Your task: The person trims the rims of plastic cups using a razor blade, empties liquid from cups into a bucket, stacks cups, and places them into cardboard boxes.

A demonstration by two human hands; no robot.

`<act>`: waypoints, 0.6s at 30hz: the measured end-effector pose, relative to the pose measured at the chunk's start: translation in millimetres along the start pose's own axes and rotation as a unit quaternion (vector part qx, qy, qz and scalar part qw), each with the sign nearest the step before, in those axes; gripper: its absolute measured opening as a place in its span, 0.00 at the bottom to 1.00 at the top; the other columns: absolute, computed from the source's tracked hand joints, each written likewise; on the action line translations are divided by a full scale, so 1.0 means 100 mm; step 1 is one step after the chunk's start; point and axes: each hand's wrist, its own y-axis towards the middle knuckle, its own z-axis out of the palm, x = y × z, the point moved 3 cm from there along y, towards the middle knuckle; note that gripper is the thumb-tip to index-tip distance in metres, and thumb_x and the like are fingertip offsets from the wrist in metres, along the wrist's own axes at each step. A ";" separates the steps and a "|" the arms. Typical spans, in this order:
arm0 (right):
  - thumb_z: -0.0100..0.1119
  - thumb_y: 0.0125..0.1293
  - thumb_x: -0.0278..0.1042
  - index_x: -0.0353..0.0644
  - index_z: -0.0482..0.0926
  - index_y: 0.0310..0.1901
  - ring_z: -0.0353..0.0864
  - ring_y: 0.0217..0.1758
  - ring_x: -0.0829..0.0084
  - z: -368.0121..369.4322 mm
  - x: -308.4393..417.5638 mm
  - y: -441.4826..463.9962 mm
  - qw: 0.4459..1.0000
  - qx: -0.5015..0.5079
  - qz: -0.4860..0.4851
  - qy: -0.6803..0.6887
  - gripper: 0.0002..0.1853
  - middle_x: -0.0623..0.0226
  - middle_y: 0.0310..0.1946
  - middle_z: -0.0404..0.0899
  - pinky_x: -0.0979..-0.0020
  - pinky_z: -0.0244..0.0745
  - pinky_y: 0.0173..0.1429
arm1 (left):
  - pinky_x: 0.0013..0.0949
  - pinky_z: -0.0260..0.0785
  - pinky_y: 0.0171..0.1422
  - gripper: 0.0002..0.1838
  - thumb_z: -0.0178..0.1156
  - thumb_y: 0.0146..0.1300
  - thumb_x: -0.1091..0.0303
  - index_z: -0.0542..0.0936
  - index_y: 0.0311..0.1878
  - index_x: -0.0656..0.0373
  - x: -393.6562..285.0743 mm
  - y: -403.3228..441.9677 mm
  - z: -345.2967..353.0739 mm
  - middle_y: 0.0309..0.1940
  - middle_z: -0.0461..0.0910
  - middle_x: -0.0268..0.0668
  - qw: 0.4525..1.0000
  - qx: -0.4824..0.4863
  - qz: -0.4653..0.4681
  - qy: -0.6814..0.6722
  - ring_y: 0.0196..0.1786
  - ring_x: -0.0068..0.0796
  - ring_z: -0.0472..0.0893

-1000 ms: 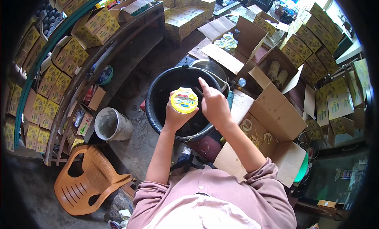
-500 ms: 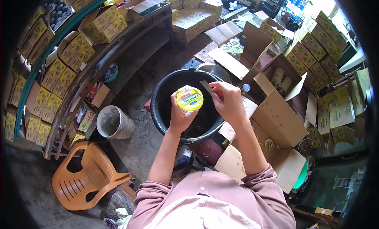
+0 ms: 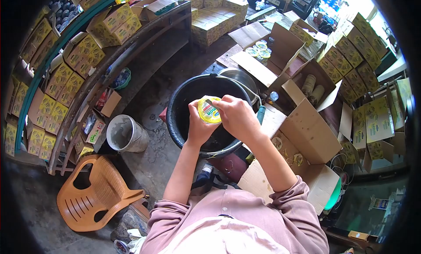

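My left hand [image 3: 198, 127] is wrapped round a plastic drink cup [image 3: 204, 111] with a yellow and green printed lid facing up. Close against it, my right hand [image 3: 240, 119] pinches a thin, flat grey blade [image 3: 211, 103] whose end lies over the lid. Fingers of the right hand cover part of the lid, and I cannot tell whether the blade is pressing in. Both hands are above a large black tub [image 3: 180, 96], whose inside is dark.
Open cartons [image 3: 309, 131] stand at the right, one farther carton holding several lidded cups [image 3: 258, 50]. A metal pot [image 3: 239, 78] sits behind the tub. A grey bucket [image 3: 127, 133] and an orange chair [image 3: 96, 195] are at the left, below shelves of printed boxes [image 3: 57, 83].
My right hand has moved left and in to the cup, bringing the blade over the lid. A green handle now shows beside my right wrist. The left hand has hardly moved.
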 end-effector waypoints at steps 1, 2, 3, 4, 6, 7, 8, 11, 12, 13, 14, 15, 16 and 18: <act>0.54 0.53 0.21 0.37 0.79 0.37 0.78 0.31 0.57 0.01 0.00 0.00 1.000 0.000 0.000 -0.005 0.09 0.58 0.29 0.76 0.64 0.73 0.38 | 0.33 0.68 0.51 0.38 0.74 0.38 0.67 0.57 0.49 0.60 -0.01 0.00 0.00 0.44 0.68 0.44 1.000 0.000 0.000 0.004 0.47 0.35 0.73; 0.54 0.53 0.21 0.38 0.79 0.37 0.78 0.31 0.57 0.02 0.00 -0.01 1.000 0.000 0.000 -0.009 0.09 0.58 0.29 0.76 0.64 0.73 0.38 | 0.33 0.68 0.51 0.39 0.74 0.38 0.67 0.57 0.49 0.60 -0.03 0.00 -0.01 0.44 0.68 0.44 1.000 0.000 -0.001 0.008 0.47 0.35 0.73; 0.54 0.53 0.21 0.38 0.79 0.37 0.78 0.31 0.57 0.02 0.00 -0.01 1.000 -0.001 0.000 -0.014 0.09 0.58 0.29 0.76 0.64 0.73 0.38 | 0.33 0.68 0.51 0.39 0.74 0.38 0.67 0.57 0.49 0.60 -0.04 0.01 -0.01 0.44 0.68 0.44 1.000 0.000 -0.001 0.011 0.47 0.35 0.73; 0.54 0.53 0.21 0.38 0.79 0.37 0.78 0.31 0.58 0.02 0.00 -0.01 1.000 0.000 0.000 -0.012 0.10 0.58 0.30 0.76 0.64 0.73 0.38 | 0.34 0.68 0.51 0.39 0.74 0.38 0.67 0.57 0.49 0.60 -0.03 0.00 -0.01 0.44 0.68 0.44 1.000 -0.002 -0.001 0.008 0.47 0.35 0.73; 0.54 0.53 0.21 0.38 0.79 0.38 0.78 0.32 0.58 0.01 0.00 -0.02 1.000 0.000 0.001 -0.010 0.10 0.58 0.30 0.76 0.64 0.73 0.39 | 0.34 0.68 0.51 0.39 0.74 0.38 0.67 0.57 0.49 0.59 0.00 0.00 0.00 0.44 0.68 0.44 1.000 -0.006 0.001 0.000 0.47 0.35 0.73; 0.54 0.53 0.21 0.38 0.79 0.38 0.78 0.32 0.58 0.01 0.00 -0.02 1.000 0.002 0.000 -0.010 0.10 0.58 0.30 0.76 0.64 0.73 0.39 | 0.34 0.68 0.51 0.39 0.74 0.38 0.67 0.57 0.49 0.59 -0.01 0.00 0.00 0.44 0.68 0.44 1.000 -0.005 -0.002 -0.002 0.47 0.35 0.73; 0.54 0.53 0.21 0.38 0.79 0.38 0.78 0.32 0.58 0.01 0.00 -0.02 1.000 0.003 -0.001 -0.010 0.10 0.58 0.30 0.76 0.64 0.73 0.39 | 0.34 0.68 0.51 0.39 0.74 0.38 0.67 0.57 0.49 0.59 -0.01 0.00 0.00 0.44 0.68 0.44 1.000 -0.004 -0.004 -0.004 0.47 0.35 0.73; 0.54 0.52 0.20 0.38 0.79 0.38 0.78 0.33 0.58 0.01 0.00 0.00 1.000 0.015 0.002 -0.020 0.11 0.58 0.30 0.75 0.64 0.73 0.40 | 0.34 0.68 0.51 0.39 0.74 0.38 0.67 0.57 0.49 0.59 0.02 0.00 0.00 0.44 0.68 0.44 1.000 0.001 -0.009 -0.016 0.47 0.35 0.73; 0.54 0.52 0.20 0.38 0.79 0.38 0.78 0.34 0.58 0.01 0.01 0.00 0.999 0.021 0.005 -0.025 0.11 0.58 0.30 0.75 0.64 0.73 0.40 | 0.34 0.68 0.51 0.39 0.74 0.39 0.67 0.57 0.49 0.59 0.03 -0.01 0.01 0.44 0.68 0.44 1.000 0.003 -0.011 -0.022 0.47 0.35 0.73; 0.54 0.51 0.19 0.37 0.80 0.38 0.78 0.34 0.59 0.02 0.01 0.00 0.999 0.026 0.007 -0.032 0.12 0.58 0.30 0.75 0.64 0.73 0.41 | 0.34 0.68 0.51 0.38 0.74 0.39 0.67 0.57 0.49 0.59 0.03 -0.01 0.01 0.44 0.68 0.44 1.000 0.003 -0.007 -0.017 0.47 0.35 0.73; 0.54 0.50 0.18 0.37 0.80 0.38 0.78 0.34 0.59 0.03 0.02 0.01 0.999 0.031 0.009 -0.040 0.12 0.58 0.30 0.75 0.64 0.73 0.41 | 0.34 0.68 0.51 0.38 0.74 0.39 0.67 0.57 0.49 0.59 0.01 0.00 0.00 0.44 0.68 0.44 1.000 0.003 -0.003 -0.013 0.47 0.35 0.73; 0.54 0.50 0.18 0.37 0.80 0.38 0.78 0.35 0.59 0.03 0.03 0.01 0.998 0.036 0.011 -0.048 0.13 0.58 0.30 0.75 0.64 0.73 0.42 | 0.34 0.68 0.51 0.38 0.74 0.39 0.67 0.57 0.49 0.59 0.00 0.00 0.00 0.44 0.68 0.44 1.000 0.003 0.001 -0.008 0.47 0.35 0.73; 0.54 0.49 0.17 0.37 0.80 0.38 0.78 0.35 0.58 0.02 0.04 0.00 0.998 0.042 0.010 -0.050 0.13 0.57 0.31 0.75 0.64 0.73 0.42 | 0.34 0.69 0.51 0.38 0.74 0.39 0.67 0.57 0.49 0.59 0.00 0.00 0.00 0.44 0.69 0.44 1.000 0.003 -0.002 -0.015 0.47 0.35 0.73; 0.54 0.47 0.16 0.36 0.80 0.38 0.78 0.36 0.58 0.01 0.06 -0.02 0.997 0.055 0.005 -0.055 0.14 0.57 0.32 0.75 0.64 0.73 0.43 | 0.34 0.69 0.51 0.38 0.74 0.39 0.67 0.57 0.49 0.59 -0.01 0.00 0.00 0.43 0.69 0.45 1.000 0.003 -0.008 -0.028 0.47 0.36 0.74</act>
